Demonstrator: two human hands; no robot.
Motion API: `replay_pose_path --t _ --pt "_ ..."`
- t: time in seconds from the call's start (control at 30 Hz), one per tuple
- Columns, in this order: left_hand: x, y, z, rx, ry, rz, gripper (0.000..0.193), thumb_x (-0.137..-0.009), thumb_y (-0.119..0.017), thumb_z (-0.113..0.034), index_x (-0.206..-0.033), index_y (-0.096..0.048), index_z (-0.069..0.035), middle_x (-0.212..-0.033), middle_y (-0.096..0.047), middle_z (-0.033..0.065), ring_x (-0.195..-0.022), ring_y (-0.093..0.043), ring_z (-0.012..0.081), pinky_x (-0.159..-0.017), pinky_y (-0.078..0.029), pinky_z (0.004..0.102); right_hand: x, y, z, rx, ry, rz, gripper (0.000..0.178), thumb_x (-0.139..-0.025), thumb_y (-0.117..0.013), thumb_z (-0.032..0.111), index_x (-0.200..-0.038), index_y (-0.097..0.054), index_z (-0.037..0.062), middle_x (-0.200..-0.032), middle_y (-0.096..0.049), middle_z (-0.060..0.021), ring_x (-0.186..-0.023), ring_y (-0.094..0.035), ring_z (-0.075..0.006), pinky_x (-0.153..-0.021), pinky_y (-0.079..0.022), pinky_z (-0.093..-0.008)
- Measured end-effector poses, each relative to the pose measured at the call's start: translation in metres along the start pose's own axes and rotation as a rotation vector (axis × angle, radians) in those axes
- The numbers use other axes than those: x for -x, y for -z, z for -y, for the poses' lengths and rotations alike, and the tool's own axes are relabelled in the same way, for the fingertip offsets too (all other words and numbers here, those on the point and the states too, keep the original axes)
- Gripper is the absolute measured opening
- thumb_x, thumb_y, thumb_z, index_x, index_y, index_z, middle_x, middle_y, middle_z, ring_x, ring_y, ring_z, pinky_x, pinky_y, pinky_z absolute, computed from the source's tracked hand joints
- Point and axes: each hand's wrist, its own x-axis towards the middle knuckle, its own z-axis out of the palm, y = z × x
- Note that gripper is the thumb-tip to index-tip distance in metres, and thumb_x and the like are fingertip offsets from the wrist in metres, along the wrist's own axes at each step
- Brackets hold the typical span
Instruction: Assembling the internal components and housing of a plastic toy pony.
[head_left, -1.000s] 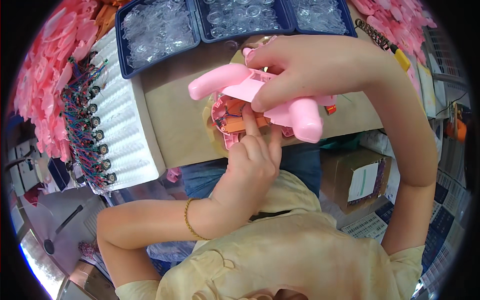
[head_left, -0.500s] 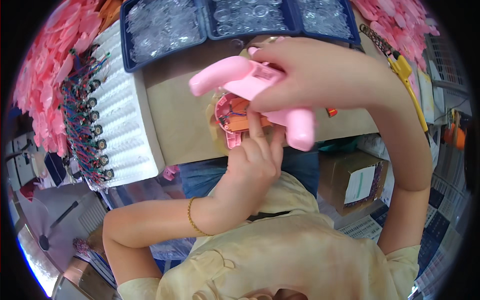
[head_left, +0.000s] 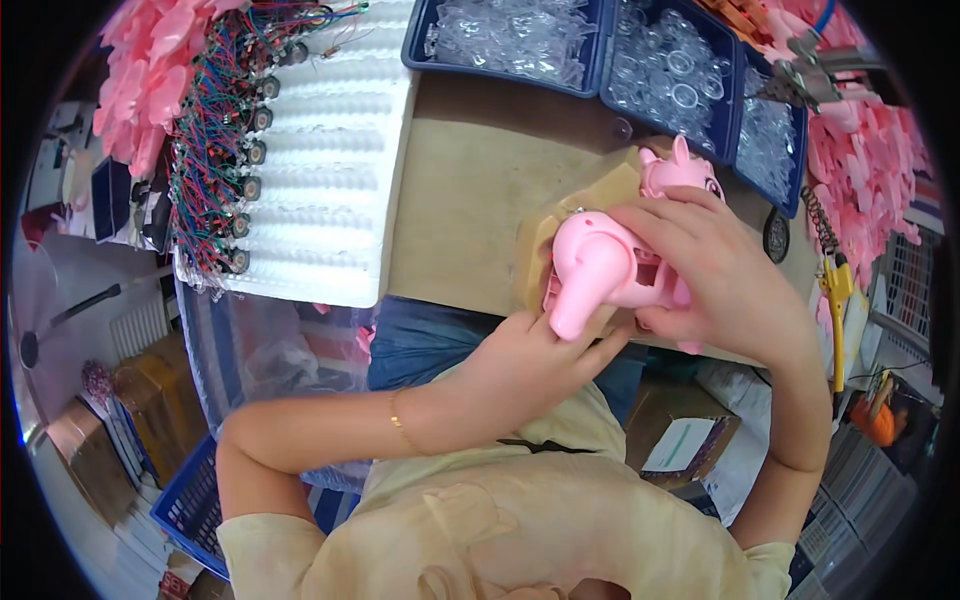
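Note:
A pink plastic toy animal (head_left: 640, 272) with small pointed ears and a painted eye lies on a tan fixture block (head_left: 535, 240) near the table's front edge. My right hand (head_left: 715, 275) wraps over its body from the right, fingers along the top, thumb by the near side. A rectangular opening shows in the body beside that hand. My left hand (head_left: 525, 375) grips the near edge of the toy by a rounded leg, with some fingers hidden beneath it. The toy's inside cannot be seen.
Blue bins (head_left: 600, 75) of clear plastic parts line the back. At left, a white ribbed foam tray (head_left: 330, 190) carries wired round components (head_left: 250, 190). Pink parts (head_left: 140, 110) pile up on both sides. A yellow tool (head_left: 838, 300) hangs from a coiled cord at right.
The pink shell in my right hand has come down over the half with the orange part inside, which is now covered. My left fingers have moved from inside to the near edge. The view has shifted.

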Motion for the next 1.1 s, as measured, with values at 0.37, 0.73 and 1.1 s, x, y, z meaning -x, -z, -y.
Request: replay_pose_path --t 0.37,0.73,1.1 --pt "0.018 0.011 0.032 0.179 0.372 -0.307 0.034 -0.070 -0.065 -0.003 -0.105 -0.063 -0.006 -0.098 -0.060 0.0067 -0.080 -0.058 0.0221 -0.067 -0.043 0.0325 0.001 0.002 0.002 0.098 -0.029 0.045 0.069 -0.055 -0.073 0.015 -0.120 -0.053 0.0077 -0.117 -0.052 -0.0120 -0.112 -0.046 -0.0344 -0.098 -0.036 -0.0431" --pt "0.021 0.000 0.033 0.084 0.284 -0.270 0.044 -0.065 -0.066 -0.006 -0.108 -0.063 -0.006 -0.099 -0.057 0.0059 -0.078 -0.057 0.0187 -0.065 -0.043 0.0306 0.006 -0.009 -0.002 0.046 -0.009 -0.039 0.070 -0.052 -0.073 0.013 -0.118 -0.053 0.0038 -0.112 -0.054 -0.0123 -0.108 -0.048 -0.0332 -0.099 -0.035 -0.0430" --pt "-0.006 0.022 0.051 0.302 0.298 -0.337 0.036 -0.074 -0.067 -0.009 -0.108 -0.059 -0.002 -0.101 -0.058 0.0126 -0.082 -0.059 0.0268 -0.071 -0.047 0.0334 -0.003 0.004 0.006 -0.002 -0.048 0.030 0.064 -0.055 -0.073 0.010 -0.115 -0.054 0.0026 -0.111 -0.056 -0.0121 -0.106 -0.051 -0.0313 -0.101 -0.033 -0.0427"
